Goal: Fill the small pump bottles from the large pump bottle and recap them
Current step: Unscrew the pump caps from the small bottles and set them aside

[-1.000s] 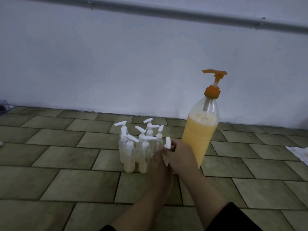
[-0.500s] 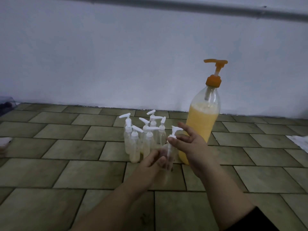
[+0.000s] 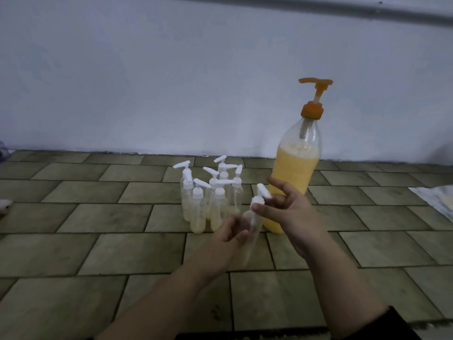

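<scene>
Left hand (image 3: 230, 231) grips a clear small bottle (image 3: 250, 229). Right hand (image 3: 289, 212) pinches its white pump cap (image 3: 259, 196). Large pump bottle (image 3: 294, 173) stands just behind the right hand.

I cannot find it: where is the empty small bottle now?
Head view, centre: the left hand holds the empty small bottle, just before the big bottle.

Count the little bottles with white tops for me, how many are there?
About 8: roughly seven clustered on the floor left of the big orange bottle, one held in the hands. Some overlap, so more may be hidden.
</scene>
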